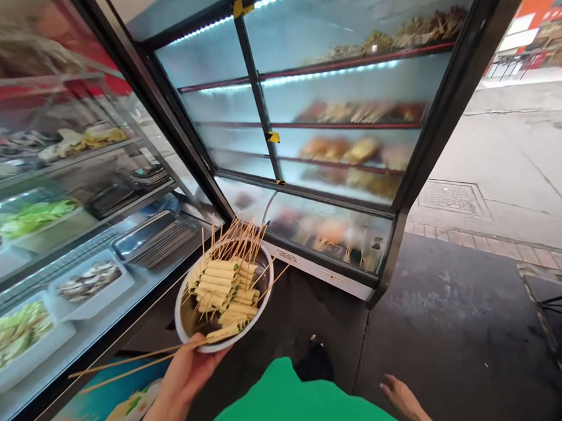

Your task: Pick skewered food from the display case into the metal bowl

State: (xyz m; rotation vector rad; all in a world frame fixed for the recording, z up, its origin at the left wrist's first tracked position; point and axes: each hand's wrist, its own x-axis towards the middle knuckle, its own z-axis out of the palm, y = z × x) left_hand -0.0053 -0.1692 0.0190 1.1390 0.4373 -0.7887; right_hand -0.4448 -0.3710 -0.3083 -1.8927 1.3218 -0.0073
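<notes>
One metal bowl (pixel 188 321) of skewered rolls (pixel 217 282) beside counter (pixel 91 326) and display fridge (pixel 306 149), left hand (pixel 194 365) fingers closed on near rim, right hand (pixel 402 394) loosely open, apparently empty; probably moderate weight, smooth-walled, rolls soft, crushable, best steadied by opposite rims.

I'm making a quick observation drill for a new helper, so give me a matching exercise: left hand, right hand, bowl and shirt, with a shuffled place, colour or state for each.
Column one:
1. Left hand
2. Right hand
3. Bowl
4. Shirt

Column two:
A. Green
B. Piled inside with skewered rolls
C. Out to the side, away from the bowl
D. Gripping a near rim

Pairs: 1-D, 2-C, 3-B, 4-A.
</notes>
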